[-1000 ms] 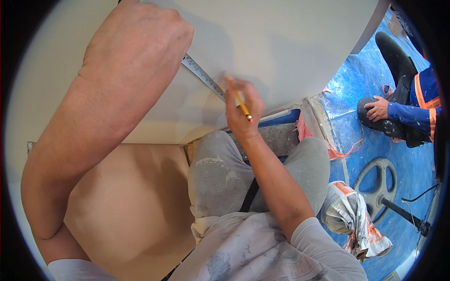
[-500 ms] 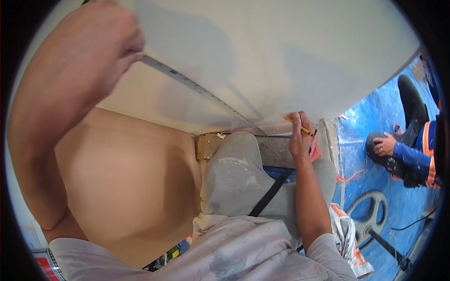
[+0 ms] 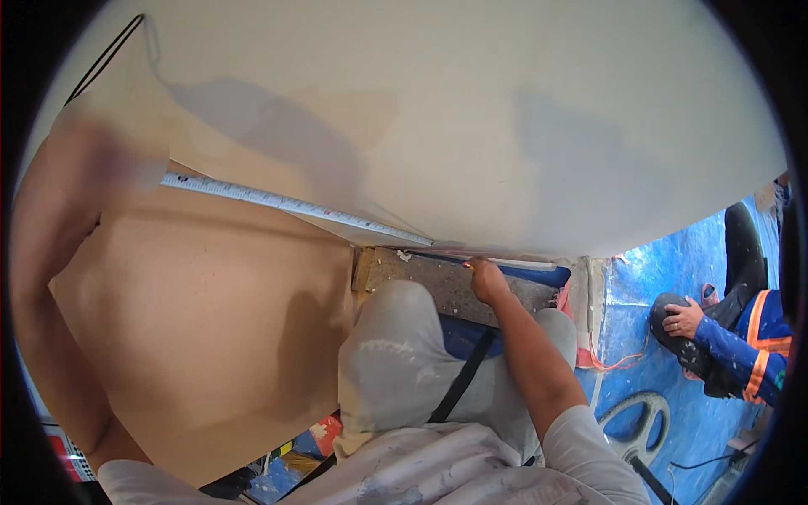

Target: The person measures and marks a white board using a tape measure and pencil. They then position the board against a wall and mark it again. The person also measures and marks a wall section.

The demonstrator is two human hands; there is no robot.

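Note:
My left hand (image 3: 105, 164) is raised at the far left, smeared by motion, and closed around a tape measure whose case I cannot make out. A black cord loop (image 3: 105, 59) sticks up above it. From this hand the white tape blade (image 3: 295, 204) runs right and down along the foot of the pale board (image 3: 471, 109), ending in front of my knees. My right hand (image 3: 488, 282) is closed on a pencil (image 3: 469, 266), of which only a small tip shows. It sits just right of the blade's end, apart from it.
A tan board (image 3: 194, 320) lies to the left of my legs. Between my knees and the pale board is a dusty grey plank (image 3: 459, 295). On the right, a person in blue and orange workwear (image 3: 762, 337) sits on blue sheeting (image 3: 627, 295), near a grey wheel-like ring (image 3: 661, 421).
My left hand has come down and left with the tape measure, so the blade lies flatter. My right hand has moved left and down with the pencil. The view has shifted.

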